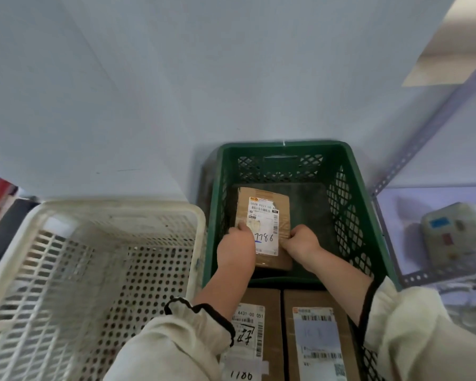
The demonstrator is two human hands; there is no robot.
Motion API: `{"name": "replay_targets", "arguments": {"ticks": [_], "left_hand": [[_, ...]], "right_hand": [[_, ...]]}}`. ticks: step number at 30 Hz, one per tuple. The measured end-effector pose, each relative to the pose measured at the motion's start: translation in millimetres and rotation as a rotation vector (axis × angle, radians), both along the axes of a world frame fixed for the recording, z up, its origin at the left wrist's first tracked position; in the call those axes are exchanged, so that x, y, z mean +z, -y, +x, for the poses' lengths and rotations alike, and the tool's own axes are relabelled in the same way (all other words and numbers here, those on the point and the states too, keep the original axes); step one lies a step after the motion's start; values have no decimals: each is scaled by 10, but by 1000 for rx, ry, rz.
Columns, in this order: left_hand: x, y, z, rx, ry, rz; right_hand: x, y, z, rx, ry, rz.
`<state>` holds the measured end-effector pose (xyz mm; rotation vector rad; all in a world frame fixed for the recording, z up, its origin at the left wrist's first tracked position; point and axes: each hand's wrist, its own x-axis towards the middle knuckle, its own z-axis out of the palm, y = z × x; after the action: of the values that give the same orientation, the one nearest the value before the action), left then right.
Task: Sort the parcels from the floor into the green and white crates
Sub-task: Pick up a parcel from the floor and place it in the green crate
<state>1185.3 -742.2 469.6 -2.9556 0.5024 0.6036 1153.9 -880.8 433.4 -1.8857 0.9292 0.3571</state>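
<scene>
White crate [116,206] is sitting at left | left hand [238,247] is pinching the left edge of a cardboard parcel [264,213] marked 1786 | right hand [300,242] is gripping its right edge | parcel is lying inside the green crate [349,204]

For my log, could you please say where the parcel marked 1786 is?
Head view: the parcel is inside the green crate, right of the white crate, held between left hand and right hand.

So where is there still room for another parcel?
The white crate shows only bare floor. In the green crate, floor is free between the parcel and the right wall; the left side is crowded, where left hand and right hand hold it.
</scene>
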Motion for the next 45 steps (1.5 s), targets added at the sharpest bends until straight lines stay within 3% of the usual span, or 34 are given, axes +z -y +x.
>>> {"name": "replay_targets", "arguments": {"ticks": [8,13,26,32,36,41,45], "left_hand": [[-43,-57,58,-21,-131,42],[-129,-126,-24,-89,-95,145],[-148,-137,-124,-95,-18,179],[-28,-124,-85,-142,-78,243],[360,-168,-205,4,-103,58],[1246,-587,-514,61,161,-215],[1782,-1316,-1019,103,128,-119]], "right_hand": [[47,17,-12,67,-59,-119],[-41,-111,-81,77,-22,-71],[-7,-140,-78,90,-7,-82],[334,-282,-352,199,-12,-297],[841,-214,-540,409,74,-396],[1660,-217,-726,582,119,-737],[2162,-614,-866,775,203,-794]]}}
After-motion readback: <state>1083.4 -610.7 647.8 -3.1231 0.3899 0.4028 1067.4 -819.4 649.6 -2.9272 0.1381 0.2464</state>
